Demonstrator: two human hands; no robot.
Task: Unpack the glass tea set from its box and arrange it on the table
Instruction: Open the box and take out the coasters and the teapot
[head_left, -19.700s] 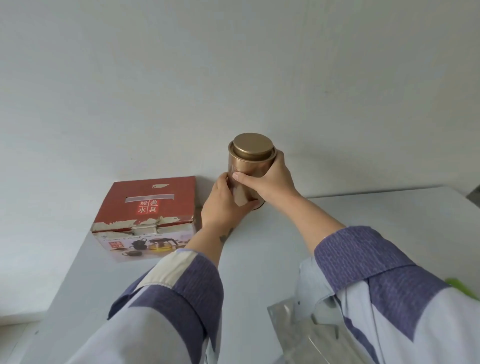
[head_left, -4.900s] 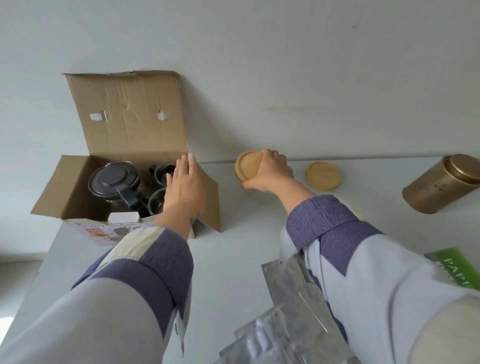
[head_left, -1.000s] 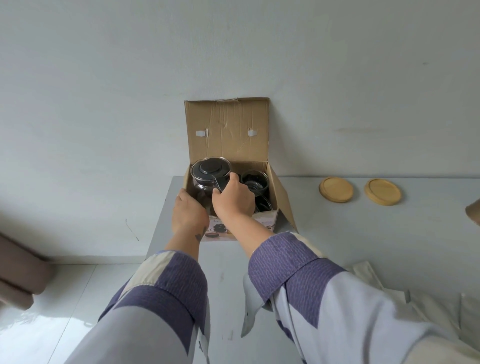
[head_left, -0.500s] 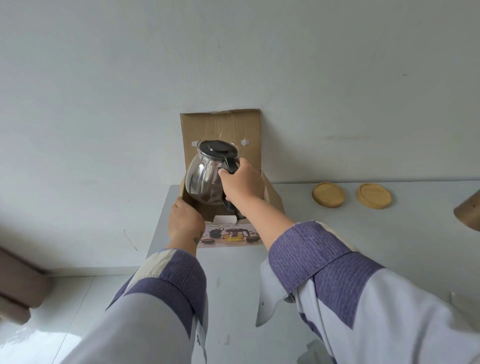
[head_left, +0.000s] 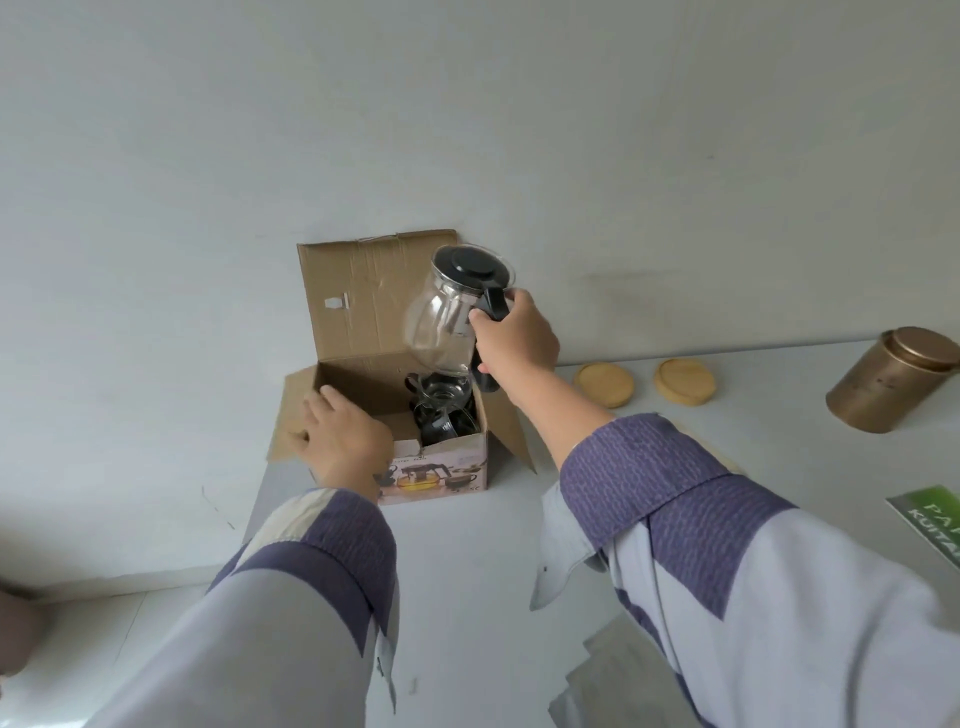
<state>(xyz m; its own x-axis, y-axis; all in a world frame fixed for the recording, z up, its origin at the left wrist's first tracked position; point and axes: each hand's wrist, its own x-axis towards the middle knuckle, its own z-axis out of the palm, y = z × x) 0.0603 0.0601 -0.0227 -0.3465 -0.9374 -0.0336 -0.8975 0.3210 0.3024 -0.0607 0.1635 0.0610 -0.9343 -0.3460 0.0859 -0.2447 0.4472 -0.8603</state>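
The cardboard box (head_left: 358, 306) stands open at the table's back left corner, its lid flap upright against the wall. My right hand (head_left: 517, 338) grips the black handle of the glass teapot (head_left: 447, 317), which hangs in the air above the box's right side, black lid on. Glass cups (head_left: 441, 410) with dark handles remain inside the box at the right. My left hand (head_left: 343, 436) rests on the box's front left edge, fingers over the rim. Two round wooden coasters (head_left: 603, 383) (head_left: 684, 381) lie on the table to the right of the box.
A gold metal tin (head_left: 888, 382) stands at the far right near the wall. A green printed packet (head_left: 935, 519) lies at the right edge, silver foil bags (head_left: 618, 680) near the front. The white table (head_left: 467, 561) ends just left of the box; floor lies beyond.
My right hand has lifted the teapot out of the box and carried it up and to the right. My left hand stays on the box's front left edge.
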